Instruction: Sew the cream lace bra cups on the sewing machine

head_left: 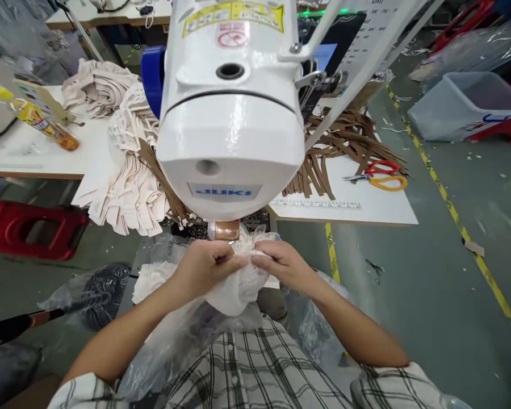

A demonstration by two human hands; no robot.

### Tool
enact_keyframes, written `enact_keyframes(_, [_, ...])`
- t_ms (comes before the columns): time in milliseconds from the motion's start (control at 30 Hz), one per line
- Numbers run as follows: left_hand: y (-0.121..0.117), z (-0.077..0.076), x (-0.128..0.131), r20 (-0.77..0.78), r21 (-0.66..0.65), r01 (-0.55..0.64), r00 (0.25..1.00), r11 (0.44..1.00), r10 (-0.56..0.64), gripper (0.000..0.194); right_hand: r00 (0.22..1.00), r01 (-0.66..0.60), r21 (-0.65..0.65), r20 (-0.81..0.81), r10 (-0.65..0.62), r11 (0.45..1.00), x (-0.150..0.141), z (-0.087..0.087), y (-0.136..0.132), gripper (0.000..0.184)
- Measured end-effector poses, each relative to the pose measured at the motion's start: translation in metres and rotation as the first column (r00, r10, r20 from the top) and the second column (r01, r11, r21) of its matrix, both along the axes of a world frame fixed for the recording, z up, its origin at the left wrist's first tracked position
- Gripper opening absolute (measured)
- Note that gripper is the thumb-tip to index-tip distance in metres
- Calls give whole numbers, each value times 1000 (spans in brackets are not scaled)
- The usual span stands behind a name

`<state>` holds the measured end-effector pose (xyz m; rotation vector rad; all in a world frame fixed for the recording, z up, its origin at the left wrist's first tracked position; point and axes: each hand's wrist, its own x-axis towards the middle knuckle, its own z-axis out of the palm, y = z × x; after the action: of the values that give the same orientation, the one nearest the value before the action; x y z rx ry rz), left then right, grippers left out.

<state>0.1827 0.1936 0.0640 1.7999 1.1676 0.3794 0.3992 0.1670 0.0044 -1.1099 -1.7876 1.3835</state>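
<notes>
In the head view, the left grip (206, 270) and the right grip (287, 264) pinched the white cloth (234, 292) between thumbs and fingers, close together. It bunched just below the copper-coloured part (227, 230) of the sewing machine (232, 133), nearer the person than the table's (377, 210) front edge.

The likeliest trouble was a fold catching under the machine, since the thin cloth was so gathered; uneven pulling might have puckered or stretched it. Fingertips so near the machine's working end could also have been nipped. The clear plastic (153, 363) beneath might have snagged or dragged along with the cloth.

On the table, pale fabric pieces (132, 196) fanned out left of the machine to the front edge. Brown strips (344, 136) lay toward the right edge, the scissors (383, 175) in front of them, nearer the front right corner. A bottle (40, 122) was on the white surface farther left. Yellow tape (451, 213) crossed the grey floor (413, 284), and a translucent crate (447, 108) sat beyond, at the right.
</notes>
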Motion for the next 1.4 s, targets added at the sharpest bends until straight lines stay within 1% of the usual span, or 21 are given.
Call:
enact_keyframes(33, [5,0,-3,-23,-1,-56,998,998,56,40,998,55,-50,11,-54,997,-2,-1,7,54])
enact_keyframes(100, [15,1,-8,-52,6,-180,982,984,181,33,994,108,-151,12,-108,982,-7,-3,22,56])
enact_keyframes(133, [19,0,-10,-53,17,-243,968,970,243,35,993,113,-207,-7,-117,972,-9,-4,28,56])
enact_keyframes(200, [26,-1,-12,-54,50,-346,936,937,349,47,990,82,-329,-80,-115,941,-14,-6,38,56])
enact_keyframes(267, [30,-4,-11,-77,77,-398,912,914,404,54,981,48,-423,-151,-123,905,-16,-7,45,55])
enact_keyframes(333, [33,-6,-10,-119,87,-414,899,906,422,54,976,53,-459,-162,-142,887,-17,-7,50,55])
enact_keyframes(467, [39,-10,-11,-122,72,-386,912,920,393,48,983,95,-442,-99,-153,892,-15,-2,55,56])
enact_keyframes(567, [41,-14,-15,-128,96,-346,926,933,356,45,988,107,-428,-55,-144,897,-13,0,58,56])
enact_keyframes(667, [42,-16,-18,-143,123,-334,926,935,350,43,988,119,-448,-35,-151,886,-11,-4,60,53])
enact_keyframes(767, [43,-14,-18,-130,130,-335,927,933,351,41,983,100,-503,-85,-165,858,-9,-20,56,51])
enact_keyframes(833, [44,-11,-18,-106,148,-331,932,932,347,38,962,34,-532,-212,-172,846,-10,-39,49,57])
enact_keyframes(867, [45,-9,-18,-93,158,-327,935,932,343,36,942,-25,-530,-295,-157,848,-12,-50,45,64])
enact_keyframes(933, [46,-6,-20,-74,174,-323,938,930,339,32,896,-169,-482,-439,-70,860,-17,-72,36,84])
enact_keyframes(967, [46,-5,-20,-67,178,-323,939,930,339,30,882,-237,-448,-472,-3,862,-19,-82,31,91])
enact_keyframes(1000, [46,-4,-21,-62,181,-323,939,929,338,29,880,-289,-421,-470,66,860,-21,-89,27,93])
enact_keyframes(1033, [45,-4,-22,-61,184,-325,938,928,340,29,889,-324,-409,-441,126,853,-22,-96,22,89])
enact_keyframes(1100, [45,-4,-24,-63,188,-330,936,925,347,32,902,-362,-421,-382,200,831,-19,-103,15,67])
enact_keyframes(1167, [44,-5,-25,-68,191,-337,932,922,355,37,908,-341,-465,-388,158,817,-12,-106,9,44])
enact_keyframes(1233, [44,-6,-25,-70,184,-335,933,924,353,41,902,-285,-537,-430,34,794,-4,-108,3,30])
enact_keyframes(1300, [43,-6,-23,-71,168,-321,939,932,336,41,896,-218,-604,-436,-89,766,4,-111,-4,30])
enact_keyframes(1400, [42,-6,-20,-65,171,-322,939,931,337,36,881,-135,-647,-425,-209,751,8,-114,-16,44])
